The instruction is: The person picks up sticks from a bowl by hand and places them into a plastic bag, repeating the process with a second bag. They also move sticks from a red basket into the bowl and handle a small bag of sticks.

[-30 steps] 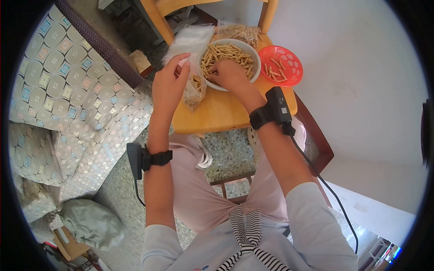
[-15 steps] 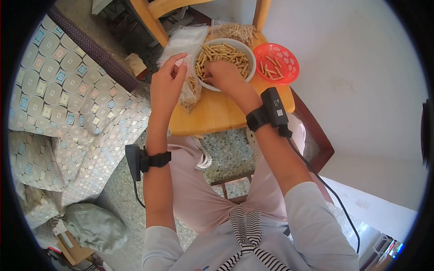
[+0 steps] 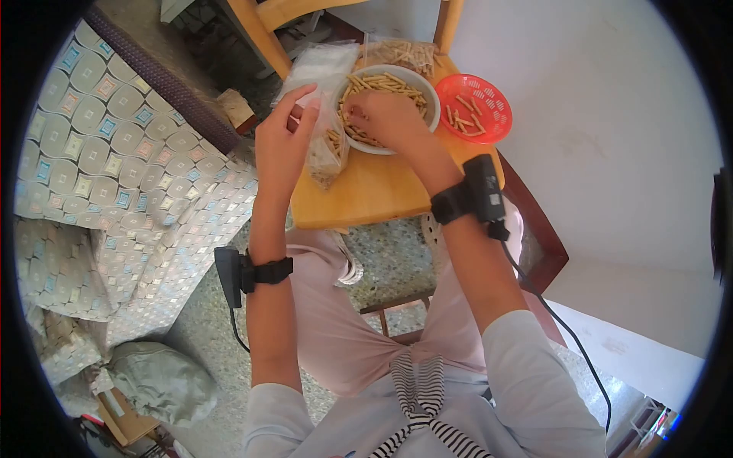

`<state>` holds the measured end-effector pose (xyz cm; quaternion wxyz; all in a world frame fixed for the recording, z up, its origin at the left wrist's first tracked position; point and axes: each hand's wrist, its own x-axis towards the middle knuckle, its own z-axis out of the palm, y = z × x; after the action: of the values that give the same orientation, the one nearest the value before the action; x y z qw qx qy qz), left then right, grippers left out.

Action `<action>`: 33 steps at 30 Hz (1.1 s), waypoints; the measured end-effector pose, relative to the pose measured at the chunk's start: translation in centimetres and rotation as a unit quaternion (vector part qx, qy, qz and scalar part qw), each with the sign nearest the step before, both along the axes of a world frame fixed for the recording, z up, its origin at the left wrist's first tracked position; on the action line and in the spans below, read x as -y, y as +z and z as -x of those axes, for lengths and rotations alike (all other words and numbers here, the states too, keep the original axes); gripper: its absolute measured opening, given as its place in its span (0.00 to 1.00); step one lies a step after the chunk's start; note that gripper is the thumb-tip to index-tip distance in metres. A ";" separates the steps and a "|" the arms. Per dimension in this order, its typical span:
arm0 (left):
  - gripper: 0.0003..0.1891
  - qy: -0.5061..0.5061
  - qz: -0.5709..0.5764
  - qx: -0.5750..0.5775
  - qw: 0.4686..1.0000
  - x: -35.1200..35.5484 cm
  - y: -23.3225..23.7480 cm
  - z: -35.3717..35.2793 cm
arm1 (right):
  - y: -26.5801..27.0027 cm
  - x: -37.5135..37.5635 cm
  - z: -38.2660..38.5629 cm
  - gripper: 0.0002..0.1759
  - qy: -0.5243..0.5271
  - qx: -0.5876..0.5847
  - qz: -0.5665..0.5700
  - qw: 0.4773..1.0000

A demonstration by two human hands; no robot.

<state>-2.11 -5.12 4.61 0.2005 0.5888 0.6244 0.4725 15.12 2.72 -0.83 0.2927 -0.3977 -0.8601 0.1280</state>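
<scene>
My right hand is over a white bowl of short tan sticks, its fingers curled in among them at the left side. The fingertips are partly hidden, but they look closed on some sticks. Left of the bowl, my left hand is at the mouth of a clear plastic bag with some sticks in its bottom. Thumb and forefinger show a gap, while the other fingers curl at the bag's film and seem to hold it.
A red perforated basket with several sticks stands right of the bowl. Behind are a filled clear bag and a stack of flat plastic bags. All rest on a wooden chair. A patterned cover lies left; a white wall rises right.
My right hand has shifted slightly right and up in the view, its fingers curling more. The left hand stays nearly still by the bag. The whole scene has slid a little right.
</scene>
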 end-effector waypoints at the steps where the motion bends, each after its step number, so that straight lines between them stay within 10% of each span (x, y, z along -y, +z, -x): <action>1: 0.16 -0.013 -0.008 -0.008 1.000 0.2 0.6 -0.2 | 1.2 0.1 -0.2 0.08 0.014 -0.064 0.014 0.998; 20: 0.08 -0.066 -0.087 -0.069 0.992 0.2 0.9 -1.0 | 7.4 2.6 -0.5 0.08 0.179 -0.286 0.025 0.941; 33: 0.08 -0.019 -0.131 0.023 0.991 0.2 1.4 -0.3 | 7.2 2.2 -1.2 0.12 0.054 -0.259 0.036 0.964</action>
<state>-1.81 -5.32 5.99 0.1454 0.6107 0.5408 0.5598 16.36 0.57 6.39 0.4839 -0.3138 -0.7699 0.2734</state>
